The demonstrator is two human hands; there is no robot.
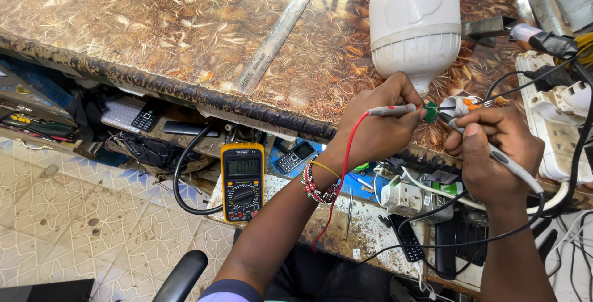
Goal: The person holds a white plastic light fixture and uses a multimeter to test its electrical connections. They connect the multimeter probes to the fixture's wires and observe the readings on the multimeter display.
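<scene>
While the left hand [377, 129] pinches a slim grey test probe with a red lead [390, 110], the probe lies almost level, long axis running left to right, tip aimed right at a small green component [430, 112]. The right hand [494, 154] grips a second grey probe with a black lead [503, 160], slanting up-left to the same spot. Both meet over the near edge of the brown patterned tabletop [185, 18], just below a white plastic lamp bulb [415, 24]. A yellow digital multimeter [242, 181] stands on the lower shelf.
</scene>
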